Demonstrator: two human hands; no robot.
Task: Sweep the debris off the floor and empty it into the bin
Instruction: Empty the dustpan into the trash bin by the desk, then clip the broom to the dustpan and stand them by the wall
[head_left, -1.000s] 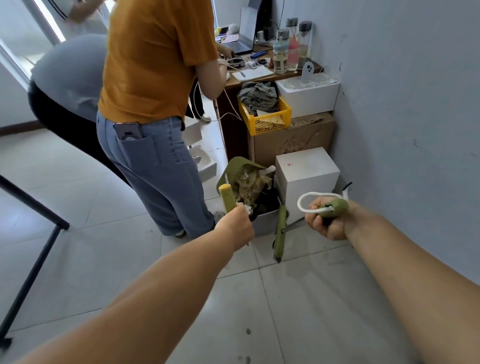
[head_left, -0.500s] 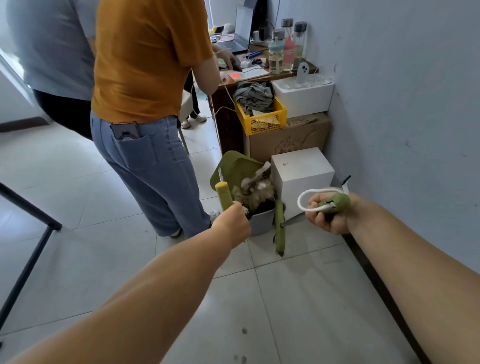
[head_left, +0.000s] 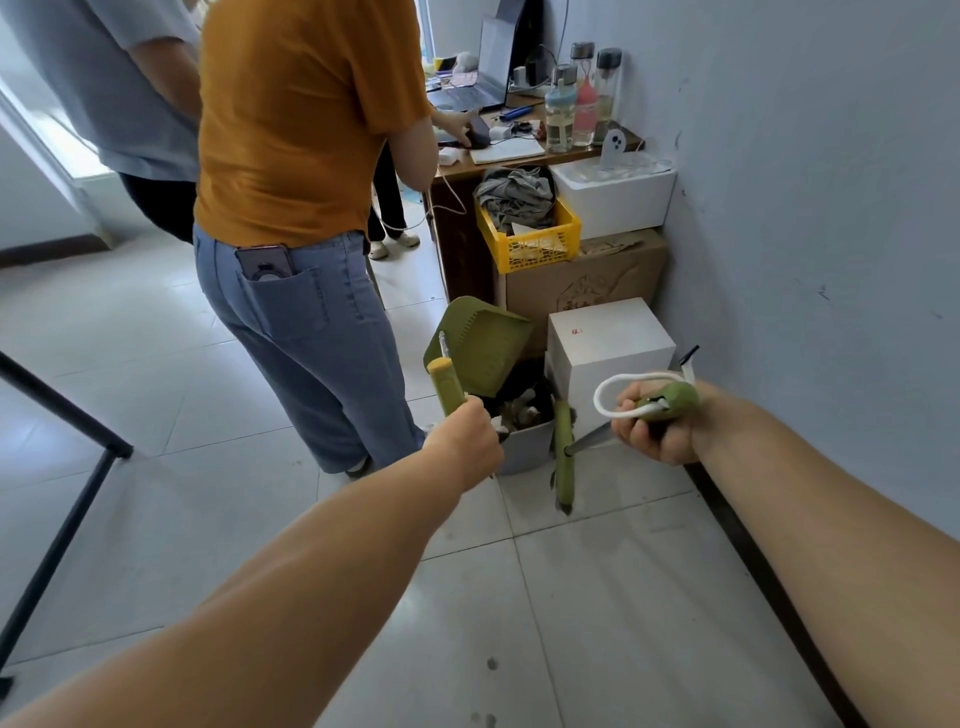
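Note:
My left hand (head_left: 464, 440) grips the olive handle of a green dustpan (head_left: 480, 343), which is tipped up over a small grey bin (head_left: 527, 448). Paper debris (head_left: 517, 408) lies inside the bin, and the pan's face looks bare. My right hand (head_left: 655, 428) is closed on the green end of a broom handle with a white hanging loop. The green broom head (head_left: 563, 457) hangs just right of the bin, its tip near the floor tiles.
A person in an orange shirt and jeans (head_left: 306, 218) stands close left of the bin, another person behind. A white box (head_left: 608, 338), cardboard box (head_left: 587, 283) and yellow crate (head_left: 530, 244) line the wall. A black stand leg (head_left: 62, 519) crosses the left floor.
The debris that filled the tilted dustpan has slid down into the bin, leaving the pan bare. Both my hands stay closed on their handles, and the view has edged closer.

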